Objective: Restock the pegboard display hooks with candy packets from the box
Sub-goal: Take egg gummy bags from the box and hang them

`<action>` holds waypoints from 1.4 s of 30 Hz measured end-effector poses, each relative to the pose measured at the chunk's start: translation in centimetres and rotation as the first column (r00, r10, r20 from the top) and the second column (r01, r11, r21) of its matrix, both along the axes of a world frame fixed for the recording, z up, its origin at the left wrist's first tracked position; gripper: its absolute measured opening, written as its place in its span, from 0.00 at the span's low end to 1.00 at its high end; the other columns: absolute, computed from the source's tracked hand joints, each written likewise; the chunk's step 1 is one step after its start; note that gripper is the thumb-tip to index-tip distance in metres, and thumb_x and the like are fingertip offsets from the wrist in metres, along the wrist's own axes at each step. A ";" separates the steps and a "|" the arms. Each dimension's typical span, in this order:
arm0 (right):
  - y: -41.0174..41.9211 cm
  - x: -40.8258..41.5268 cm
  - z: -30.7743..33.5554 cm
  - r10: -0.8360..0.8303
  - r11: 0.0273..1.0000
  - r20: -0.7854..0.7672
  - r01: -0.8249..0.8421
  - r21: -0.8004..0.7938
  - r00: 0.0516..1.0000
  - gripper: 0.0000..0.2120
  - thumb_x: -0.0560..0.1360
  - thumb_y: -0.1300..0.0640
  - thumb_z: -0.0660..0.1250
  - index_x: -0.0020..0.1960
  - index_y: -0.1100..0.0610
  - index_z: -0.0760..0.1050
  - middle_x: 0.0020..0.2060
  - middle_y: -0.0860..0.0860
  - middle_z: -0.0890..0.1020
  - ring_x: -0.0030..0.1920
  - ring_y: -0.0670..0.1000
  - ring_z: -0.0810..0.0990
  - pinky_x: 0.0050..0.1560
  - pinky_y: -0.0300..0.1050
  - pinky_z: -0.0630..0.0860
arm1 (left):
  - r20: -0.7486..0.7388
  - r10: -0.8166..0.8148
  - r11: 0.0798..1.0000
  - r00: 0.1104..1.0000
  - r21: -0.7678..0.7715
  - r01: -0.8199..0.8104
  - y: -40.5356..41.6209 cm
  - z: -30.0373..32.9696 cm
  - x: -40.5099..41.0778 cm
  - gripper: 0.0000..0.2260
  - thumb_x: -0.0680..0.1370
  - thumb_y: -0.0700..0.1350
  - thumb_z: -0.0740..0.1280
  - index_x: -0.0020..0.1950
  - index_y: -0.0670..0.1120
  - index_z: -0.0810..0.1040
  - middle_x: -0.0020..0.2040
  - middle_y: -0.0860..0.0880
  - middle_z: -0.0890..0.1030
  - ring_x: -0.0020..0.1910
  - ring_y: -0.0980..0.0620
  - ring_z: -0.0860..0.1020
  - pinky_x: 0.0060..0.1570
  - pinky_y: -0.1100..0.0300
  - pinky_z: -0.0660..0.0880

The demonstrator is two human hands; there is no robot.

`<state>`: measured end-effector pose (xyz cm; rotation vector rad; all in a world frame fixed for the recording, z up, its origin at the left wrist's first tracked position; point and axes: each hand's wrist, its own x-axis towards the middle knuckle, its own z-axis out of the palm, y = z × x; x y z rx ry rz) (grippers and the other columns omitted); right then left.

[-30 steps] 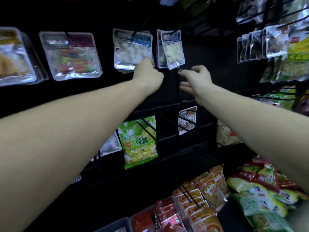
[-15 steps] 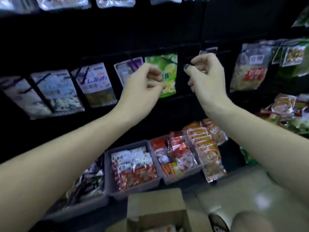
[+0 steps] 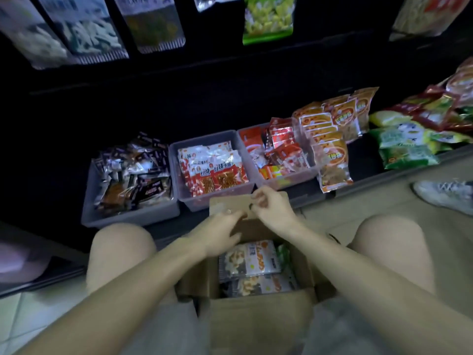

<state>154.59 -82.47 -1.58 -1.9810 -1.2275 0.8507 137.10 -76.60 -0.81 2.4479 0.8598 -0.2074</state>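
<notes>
1. You are crouching with an open cardboard box [image 3: 256, 326] sitting on the floor between your knees.
2. Candy packets [image 3: 249, 262] are lying inside it, printed faces up.
3. Your left hand [image 3: 217, 233] is hovering blurred over the box's far flap, fingers reaching forward.
4. Your right hand [image 3: 271, 208] is hanging just beside it with fingers loosely curled, holding nothing.
5. Three grey bins [image 3: 133, 216] of snack packs are sitting in a row beyond the box.
6. Bagged snacks [image 3: 267, 19] are hanging along the dark display above.
</notes>
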 end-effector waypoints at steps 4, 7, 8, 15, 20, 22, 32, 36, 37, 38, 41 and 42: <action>-2.0 -0.2 -5.1 0.115 0.952 0.057 -0.094 -0.291 0.992 0.07 0.78 0.59 0.68 0.55 0.56 0.76 0.48 0.53 0.82 0.53 0.56 0.81 0.50 0.45 0.75 | -0.154 -0.042 0.999 0.987 -0.034 0.037 -1.0 -4.1 -1.0 0.18 0.82 0.43 0.65 0.72 0.43 0.71 0.67 0.42 0.76 0.65 0.41 0.77 0.59 0.48 0.76; -3.1 -0.3 -8.9 0.215 0.822 0.053 -0.152 -0.548 0.975 0.12 0.77 0.58 0.67 0.60 0.59 0.75 0.57 0.60 0.82 0.58 0.62 0.82 0.56 0.52 0.80 | -0.276 -0.155 0.988 0.949 -0.033 0.152 -1.8 -6.4 -0.9 0.19 0.82 0.43 0.64 0.74 0.43 0.70 0.68 0.41 0.76 0.64 0.40 0.78 0.57 0.47 0.77; -3.4 -0.5 -10.0 0.259 0.754 0.034 -0.180 -0.632 0.965 0.16 0.78 0.57 0.67 0.64 0.60 0.74 0.59 0.61 0.82 0.59 0.64 0.81 0.56 0.54 0.81 | -0.310 -0.184 0.982 0.933 -0.025 0.186 -1.9 -7.1 -0.9 0.19 0.82 0.45 0.64 0.73 0.43 0.71 0.67 0.41 0.76 0.64 0.40 0.78 0.58 0.48 0.76; -4.6 -0.5 -16.9 0.296 0.514 -0.109 -0.254 -0.819 0.949 0.49 0.65 0.39 0.73 0.78 0.62 0.61 0.64 0.58 0.80 0.52 0.55 0.83 0.53 0.47 0.82 | -0.593 -0.322 0.876 0.738 0.109 0.470 -1.9 -10.9 -1.4 0.28 0.82 0.59 0.63 0.77 0.46 0.68 0.72 0.43 0.77 0.72 0.43 0.73 0.79 0.49 0.55; -4.4 0.0 -15.8 -0.040 0.616 -0.176 -0.115 -0.779 0.983 0.55 0.72 0.39 0.75 0.83 0.64 0.47 0.68 0.59 0.77 0.65 0.58 0.79 0.67 0.50 0.76 | -0.658 -0.349 0.826 0.667 0.120 0.550 -2.1 -12.0 -0.9 0.29 0.82 0.60 0.62 0.80 0.48 0.65 0.75 0.45 0.75 0.74 0.44 0.71 0.77 0.48 0.57; -4.0 0.5 -14.9 -0.209 0.691 -0.186 0.010 -0.722 0.960 0.43 0.75 0.49 0.77 0.80 0.62 0.57 0.71 0.58 0.74 0.70 0.58 0.75 0.68 0.49 0.74 | -0.656 -0.349 0.829 0.669 0.117 0.546 -2.1 -12.3 -0.8 0.29 0.82 0.59 0.62 0.80 0.48 0.65 0.74 0.45 0.75 0.74 0.45 0.71 0.75 0.48 0.59; -3.2 0.9 -16.3 -0.563 0.669 -0.357 0.157 -0.727 0.745 0.08 0.79 0.61 0.72 0.56 0.64 0.80 0.43 0.58 0.84 0.38 0.55 0.81 0.33 0.42 0.77 | -0.568 -0.320 0.868 0.758 0.145 0.476 -2.0 -11.9 -0.7 0.23 0.83 0.54 0.63 0.75 0.45 0.68 0.71 0.42 0.77 0.71 0.43 0.74 0.72 0.51 0.63; -2.9 0.8 -16.6 -0.530 0.664 -0.322 0.148 -0.733 0.785 0.12 0.77 0.59 0.75 0.56 0.65 0.79 0.41 0.62 0.84 0.35 0.58 0.80 0.37 0.47 0.76 | -0.510 -0.302 0.887 0.805 0.159 0.433 -2.2 -11.3 -0.8 0.23 0.82 0.52 0.64 0.74 0.44 0.69 0.71 0.42 0.77 0.70 0.42 0.74 0.70 0.52 0.64; -2.8 0.7 -16.3 -0.517 0.674 -0.313 0.154 -0.722 0.796 0.09 0.77 0.60 0.74 0.49 0.64 0.76 0.33 0.60 0.79 0.29 0.56 0.76 0.33 0.45 0.73 | -0.496 -0.298 0.891 0.815 0.161 0.424 -2.3 -11.3 -0.8 0.23 0.82 0.52 0.65 0.74 0.44 0.68 0.70 0.43 0.77 0.69 0.42 0.74 0.70 0.52 0.64; -2.6 0.6 -15.8 -0.505 0.683 -0.311 0.153 -0.714 0.805 0.09 0.78 0.60 0.73 0.46 0.63 0.74 0.29 0.58 0.75 0.25 0.54 0.72 0.29 0.43 0.69 | -0.481 -0.292 0.896 0.827 0.165 0.413 -2.3 -11.2 -0.9 0.24 0.81 0.53 0.65 0.75 0.45 0.68 0.70 0.43 0.77 0.69 0.42 0.75 0.70 0.53 0.65; -1.8 -0.3 -14.1 -0.535 0.719 -0.408 0.146 -0.679 0.740 0.02 0.79 0.63 0.69 0.47 0.62 0.77 0.33 0.56 0.77 0.28 0.52 0.74 0.25 0.41 0.69 | -0.399 -0.236 0.939 0.886 0.140 0.313 -2.4 -10.6 -0.7 0.31 0.80 0.56 0.67 0.79 0.45 0.64 0.70 0.44 0.76 0.69 0.43 0.75 0.67 0.53 0.68; -1.5 -0.7 -13.7 -0.552 0.732 -0.447 0.153 -0.663 0.703 0.03 0.79 0.65 0.67 0.47 0.61 0.78 0.34 0.56 0.78 0.30 0.52 0.76 0.24 0.40 0.70 | -0.364 -0.199 0.960 0.910 0.116 0.256 -2.4 -10.3 -0.6 0.34 0.80 0.58 0.68 0.81 0.45 0.61 0.71 0.43 0.75 0.69 0.43 0.75 0.66 0.53 0.69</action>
